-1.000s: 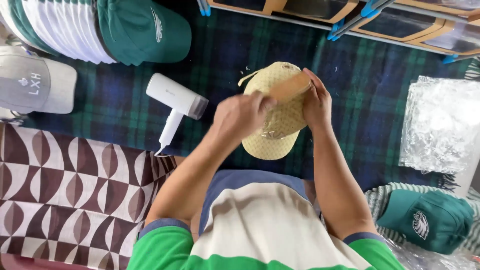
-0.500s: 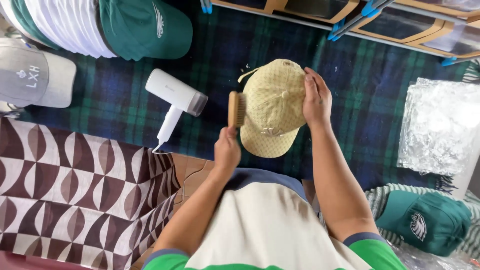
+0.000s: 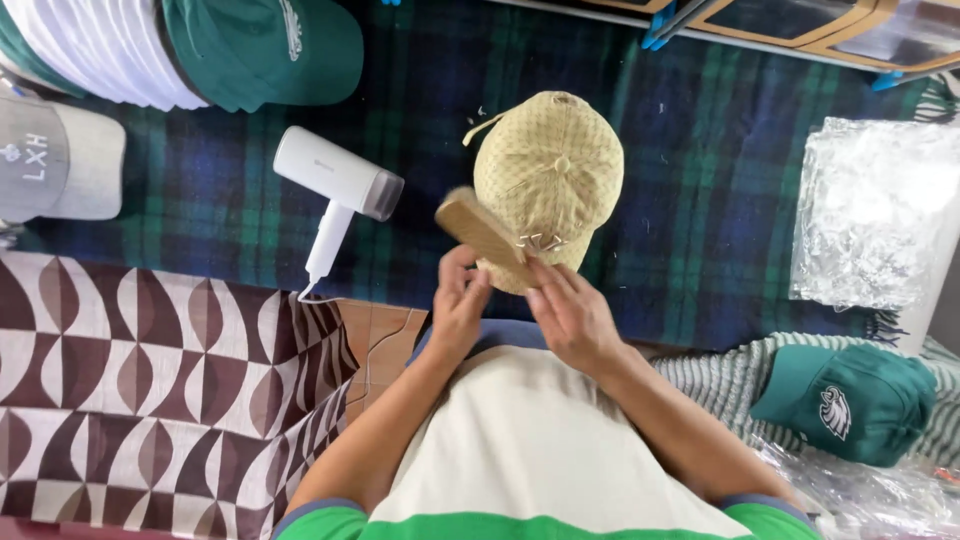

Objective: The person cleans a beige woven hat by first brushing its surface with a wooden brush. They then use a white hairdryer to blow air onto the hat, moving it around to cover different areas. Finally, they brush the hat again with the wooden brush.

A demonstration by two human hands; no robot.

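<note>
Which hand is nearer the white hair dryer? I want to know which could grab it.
Left. The left hand is beside the brush, right of the white hair dryer; the right hand lies farther off.

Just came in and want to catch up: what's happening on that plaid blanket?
A person holds a wooden brush in the left hand against the brim side of a tan cap, while the right hand grips the cap's brim. The cap sits on a plaid blanket. A white handheld steamer lies to the left, green caps lie about, and clear plastic bags sit to the right.
</note>
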